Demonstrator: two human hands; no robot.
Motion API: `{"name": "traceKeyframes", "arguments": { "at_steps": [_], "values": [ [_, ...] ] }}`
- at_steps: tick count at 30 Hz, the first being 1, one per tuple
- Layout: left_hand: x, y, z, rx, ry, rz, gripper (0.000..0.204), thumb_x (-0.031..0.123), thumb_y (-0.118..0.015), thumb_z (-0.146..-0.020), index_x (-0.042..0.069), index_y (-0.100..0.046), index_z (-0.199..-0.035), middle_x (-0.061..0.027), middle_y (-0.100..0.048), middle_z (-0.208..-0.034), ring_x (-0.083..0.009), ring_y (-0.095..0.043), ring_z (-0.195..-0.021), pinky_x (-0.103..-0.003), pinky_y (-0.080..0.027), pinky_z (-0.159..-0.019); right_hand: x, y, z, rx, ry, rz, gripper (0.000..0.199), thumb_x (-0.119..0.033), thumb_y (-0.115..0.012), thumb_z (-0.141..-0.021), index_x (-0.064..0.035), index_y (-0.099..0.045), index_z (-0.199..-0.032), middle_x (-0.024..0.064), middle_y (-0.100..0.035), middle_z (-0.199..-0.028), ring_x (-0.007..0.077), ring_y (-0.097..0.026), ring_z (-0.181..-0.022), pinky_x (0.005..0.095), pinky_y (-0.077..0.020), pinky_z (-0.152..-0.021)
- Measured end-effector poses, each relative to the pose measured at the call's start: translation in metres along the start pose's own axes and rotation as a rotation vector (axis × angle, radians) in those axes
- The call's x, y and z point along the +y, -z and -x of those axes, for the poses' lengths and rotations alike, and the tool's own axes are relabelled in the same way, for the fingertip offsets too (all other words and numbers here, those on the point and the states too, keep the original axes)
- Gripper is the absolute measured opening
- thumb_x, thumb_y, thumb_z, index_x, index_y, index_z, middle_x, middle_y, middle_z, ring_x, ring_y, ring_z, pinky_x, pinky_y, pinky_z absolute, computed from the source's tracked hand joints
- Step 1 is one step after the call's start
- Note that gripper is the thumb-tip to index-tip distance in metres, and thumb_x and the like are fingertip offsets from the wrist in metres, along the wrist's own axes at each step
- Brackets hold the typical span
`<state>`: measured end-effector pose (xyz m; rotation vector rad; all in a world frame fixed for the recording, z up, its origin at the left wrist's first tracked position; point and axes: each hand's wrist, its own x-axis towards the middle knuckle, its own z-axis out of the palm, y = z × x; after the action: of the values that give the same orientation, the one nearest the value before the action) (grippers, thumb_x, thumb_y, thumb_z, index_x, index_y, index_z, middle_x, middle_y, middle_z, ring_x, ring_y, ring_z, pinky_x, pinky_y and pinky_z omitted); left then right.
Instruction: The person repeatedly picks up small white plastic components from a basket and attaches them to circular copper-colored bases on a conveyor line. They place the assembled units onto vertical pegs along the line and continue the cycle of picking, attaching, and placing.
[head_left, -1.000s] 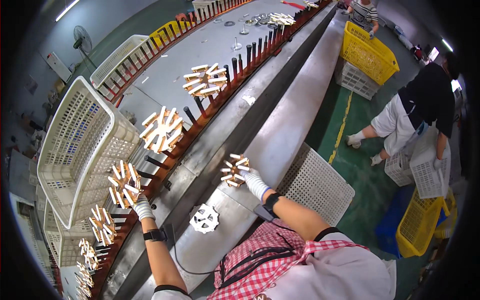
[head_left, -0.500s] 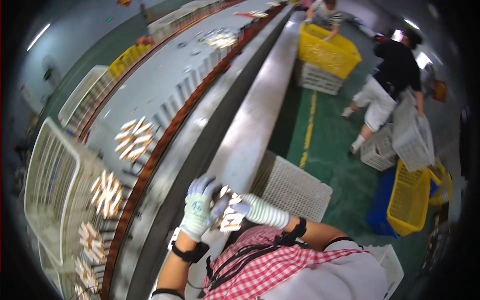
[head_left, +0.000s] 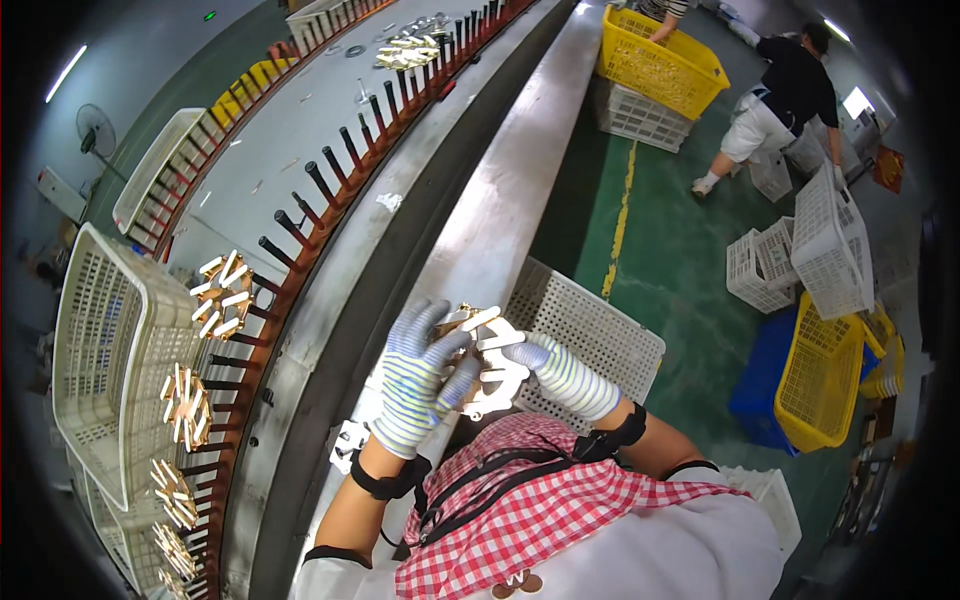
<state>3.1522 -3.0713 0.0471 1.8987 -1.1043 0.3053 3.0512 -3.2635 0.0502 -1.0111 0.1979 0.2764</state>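
A round brown piece with white bars [head_left: 492, 350] is between my hands, above the grey metal ledge. My left hand [head_left: 412, 375], in a striped glove with grey fingertips, grips its left side. From the right, my right hand [head_left: 568, 375], in a similar glove, pinches its edge between thumb and fingers. Part of the piece is hidden behind my left fingers. Similar brown pieces with white bars [head_left: 223, 296] sit on the black pegs [head_left: 288, 228] of the curved conveyor to my left. A small white crumpled item [head_left: 347, 446] lies beside my left forearm.
A white perforated crate [head_left: 585, 330] stands right of the ledge [head_left: 490, 210]. Tall white baskets [head_left: 140, 290] line the far left. One person works at a yellow basket [head_left: 660, 65]; another person [head_left: 785, 95] grips a white crate [head_left: 830, 245]. Yellow and blue bins [head_left: 815, 385] stand right.
The pegs and their pieces have shifted along the conveyor. My hands and the piece have come a little higher and turned. The person at right has leaned away, and the view has steadied.
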Motion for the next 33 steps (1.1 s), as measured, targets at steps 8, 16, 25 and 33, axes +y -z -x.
{"name": "traceKeyframes", "arguments": {
  "at_steps": [8, 16, 25, 33],
  "values": [
    [-0.009, -0.036, -0.041, -0.031, 0.083, -0.001, 0.022, 0.015, -0.075, -0.071, 0.004, -0.069, -0.090, -0.0237, -0.052, -0.129, -0.0427, -0.052, -0.116, -0.048, -0.042, -0.099, -0.024, 0.048, -0.040, 0.000, -0.026, 0.198, 0.049, -0.044, -0.059, -0.094, -0.0015, -0.061, -0.119, 0.0012, -0.066, -0.104, 0.0088, -0.061, -0.097, 0.0251, -0.0489, -0.088],
    [-0.027, -0.024, -0.058, 0.172, 0.341, 0.098, 0.022, 0.010, -0.074, -0.074, 0.007, -0.068, -0.096, -0.0203, -0.056, -0.127, -0.0378, -0.053, -0.122, -0.044, -0.046, -0.099, -0.084, 0.076, -0.066, 0.036, -0.008, 0.001, 0.061, -0.042, -0.068, -0.087, 0.0025, -0.055, -0.127, 0.0108, -0.066, -0.113, 0.0185, -0.065, -0.101, 0.0313, -0.0521, -0.089],
    [-0.046, -0.032, -0.087, -0.064, 0.346, 0.066, 0.025, 0.005, -0.074, -0.077, 0.005, -0.070, -0.101, -0.0195, -0.053, -0.130, -0.0287, -0.063, -0.109, -0.037, -0.053, -0.090, -0.118, 0.096, -0.107, -0.034, -0.097, 0.035, 0.055, -0.041, -0.067, -0.088, 0.0027, -0.061, -0.121, 0.0101, -0.068, -0.109, 0.0183, -0.066, -0.099, 0.0314, -0.0519, -0.089],
    [-0.078, -0.016, -0.115, 0.161, 0.596, 0.091, 0.049, 0.021, -0.067, -0.083, 0.005, -0.056, -0.128, -0.0199, -0.053, -0.133, -0.0340, -0.054, -0.122, -0.040, -0.043, -0.102, -0.125, 0.102, -0.141, -0.170, -0.223, 0.145, 0.052, -0.040, -0.062, -0.091, 0.0014, -0.060, -0.123, 0.0092, -0.069, -0.107, 0.0158, -0.065, -0.098, 0.0297, -0.0507, -0.089]
  ]
}}
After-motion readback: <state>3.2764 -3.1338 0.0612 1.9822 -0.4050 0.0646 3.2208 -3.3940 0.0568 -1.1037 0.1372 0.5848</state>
